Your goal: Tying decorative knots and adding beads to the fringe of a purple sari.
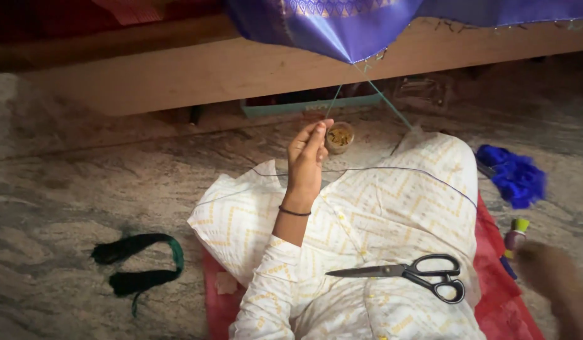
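The left hand [306, 160] is raised, its fingers [316, 133] pinched together on a thin green thread [384, 97] that runs up from the fingertips to the corner of a purple cloth [341, 28] hanging above. Just beyond the fingers sits a small round container [339, 136] of golden bits. Below and to the right of the fingers, black-handled scissors [408, 272] lie closed on the lap — well apart from the hand. The right hand [552, 280] is a blur at the lower right edge; how its fingers are set cannot be told. A dark green thread bundle [137, 264] lies on the floor to the lower left.
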